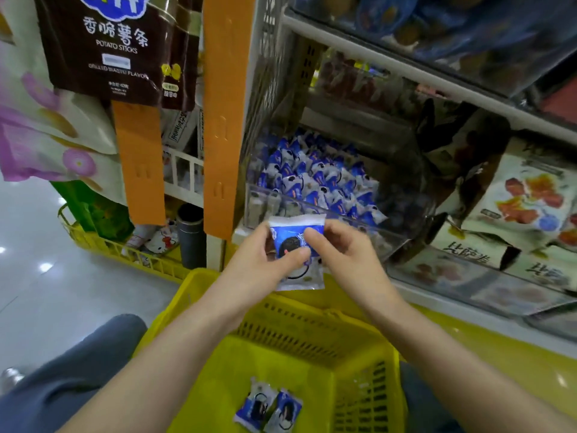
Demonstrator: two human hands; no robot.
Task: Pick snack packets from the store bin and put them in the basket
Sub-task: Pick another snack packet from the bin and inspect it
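- Snack packet (pixel 295 237), blue and white with a dark round biscuit printed on it: held in the air between both hands, above the far rim of the basket and just in front of the bin's front wall.
- A second white-edged wrapper shows directly under it; whether it is a separate packet cannot be told.
- Left hand (pixel 259 260): fingers curled at the packet's left edge, thumb pressed across its face.
- Right hand (pixel 343 254): fingers pinching the packet's upper right corner.
- Basket (pixel 312 332): yellow slotted plastic, below the forearms.
- Two packets (pixel 268 409) of the same kind lie side by side, touching, on the basket floor near its near edge.
- Bin (pixel 281 207): clear plastic, at the left end of the shelf against a white grid wall, filled with loose blue-and-white packets.
- Brown potato-stick bag (pixel 106 48) hangs at upper left beside orange strips (pixel 218 120).
- Fruit-print packs (pixel 524 195) stand right of the bin.
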